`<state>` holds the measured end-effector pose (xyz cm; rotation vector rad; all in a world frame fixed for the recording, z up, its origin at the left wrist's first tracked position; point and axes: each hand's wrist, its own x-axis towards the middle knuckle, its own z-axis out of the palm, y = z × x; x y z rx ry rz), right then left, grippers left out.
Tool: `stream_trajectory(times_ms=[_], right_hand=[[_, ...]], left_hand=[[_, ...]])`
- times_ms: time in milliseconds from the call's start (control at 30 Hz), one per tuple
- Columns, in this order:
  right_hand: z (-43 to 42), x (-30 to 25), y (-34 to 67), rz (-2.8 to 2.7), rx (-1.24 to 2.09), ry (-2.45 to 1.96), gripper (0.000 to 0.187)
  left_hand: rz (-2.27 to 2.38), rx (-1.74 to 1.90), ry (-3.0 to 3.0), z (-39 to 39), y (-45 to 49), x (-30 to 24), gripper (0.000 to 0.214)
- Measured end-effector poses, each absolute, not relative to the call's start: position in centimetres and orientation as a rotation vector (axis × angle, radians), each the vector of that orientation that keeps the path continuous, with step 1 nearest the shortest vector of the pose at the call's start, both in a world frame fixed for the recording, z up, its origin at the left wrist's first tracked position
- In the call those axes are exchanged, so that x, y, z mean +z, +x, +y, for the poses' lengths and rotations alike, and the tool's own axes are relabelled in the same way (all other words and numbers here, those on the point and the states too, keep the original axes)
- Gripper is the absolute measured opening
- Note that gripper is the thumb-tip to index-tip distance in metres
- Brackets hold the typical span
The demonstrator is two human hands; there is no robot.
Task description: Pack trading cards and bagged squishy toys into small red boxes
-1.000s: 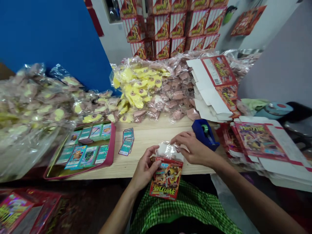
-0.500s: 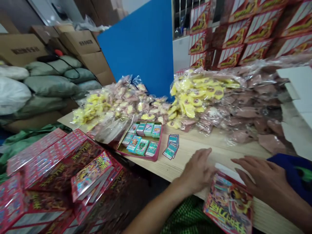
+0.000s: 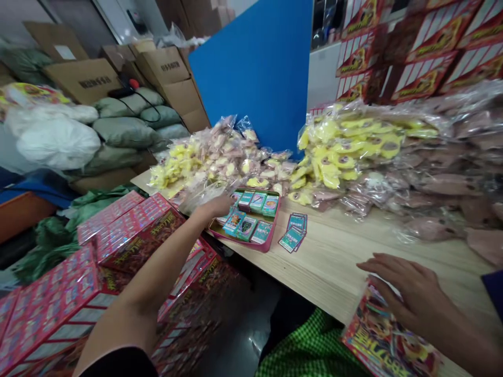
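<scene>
My left hand (image 3: pixel 217 207) reaches to the left edge of a pink-rimmed tin (image 3: pixel 266 244) that holds several stacks of teal cards (image 3: pixel 247 226). Its fingers are blurred against the cards and clear plastic bags (image 3: pixel 206 195), so I cannot make out whether they grip anything. To the tin's right, a few loose teal cards (image 3: pixel 294 233) lie overlapping on the table. My right hand (image 3: pixel 411 288), fingers stretched out, rests at the upper edge of a red printed box (image 3: pixel 387 340) at the table's front edge.
Bagged yellow pieces (image 3: pixel 334 152) and bagged brownish pieces (image 3: pixel 440 183) are heaped along the back of the wooden table (image 3: pixel 334 262). A blue panel (image 3: pixel 255 73) stands behind. Red display boxes (image 3: pixel 133 235) are stacked at the left, below table height.
My left hand has moved from the red box across to the tin's left side. My right hand stays by the box, whose white upper flap no longer shows. The view has swung left.
</scene>
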<state>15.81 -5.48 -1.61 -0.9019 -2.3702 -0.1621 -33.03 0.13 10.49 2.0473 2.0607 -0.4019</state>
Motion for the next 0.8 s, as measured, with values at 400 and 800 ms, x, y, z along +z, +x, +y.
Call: stream_trajectory(times_ms=[400,800], right_hand=[[-6.2,-3.5,17.3,-2.379,-0.131,-0.853,0.030],[-6.8,-5.0,17.6,-2.397,0.094,-0.943,0.033]], left_hand=[[1.938,-1.026,2.342,-1.4,-35.8,7.9,0.032],[1.724,-1.049,2.580,-1.6,-38.7,8.1,0.030]])
